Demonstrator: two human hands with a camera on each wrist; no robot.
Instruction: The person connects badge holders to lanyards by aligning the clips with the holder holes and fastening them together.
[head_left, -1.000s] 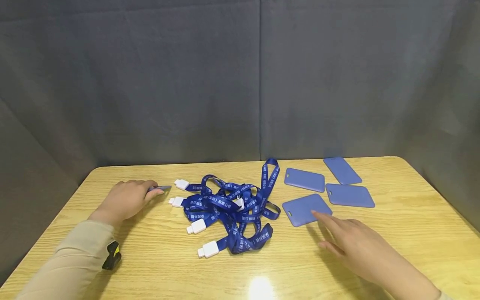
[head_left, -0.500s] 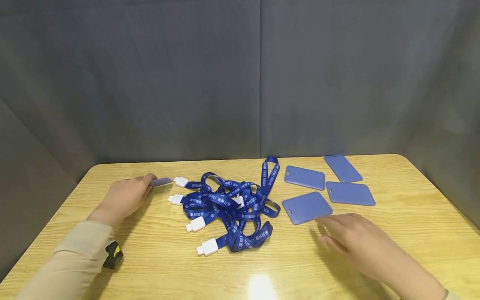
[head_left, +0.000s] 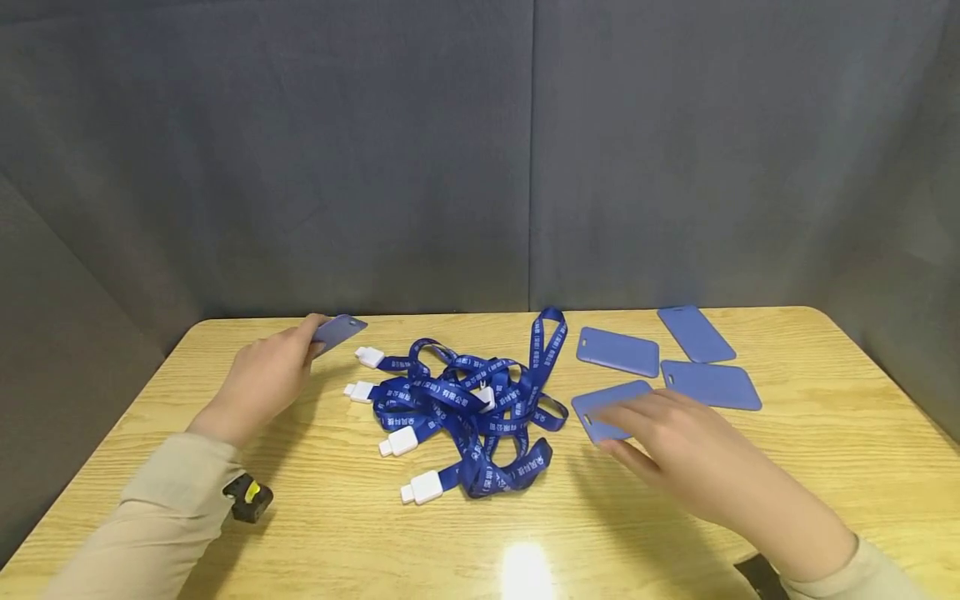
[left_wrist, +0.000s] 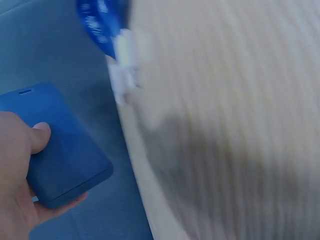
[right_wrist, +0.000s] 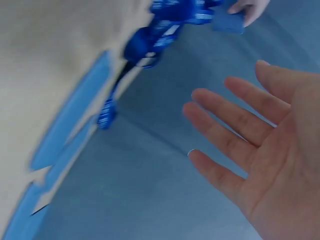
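Note:
My left hand (head_left: 258,379) pinches a flat blue badge holder (head_left: 341,330) near the table's back left. In the left wrist view the thumb lies on the face of this badge holder (left_wrist: 70,155), with fingers behind it; a slot shows at one end. On the right, my right hand (head_left: 697,454) hovers with nothing in it, overlapping the nearest loose badge holder (head_left: 596,408) in the head view. Its fingers (right_wrist: 227,127) are spread and relaxed in the right wrist view. Between the hands lies a tangled heap of blue printed lanyards (head_left: 457,400) with white plastic connectors (head_left: 401,442).
Three more blue badge holders lie flat at the back right: one on the left (head_left: 618,352), one at the back (head_left: 697,335), one on the right (head_left: 716,386). A dark grey curtain (head_left: 375,167) hangs behind the wooden table (head_left: 360,550).
My left hand has lifted the badge holder up and away, turning its face into view. My right hand has shifted slightly left, over the nearest loose badge holder. The head view has tilted slightly.

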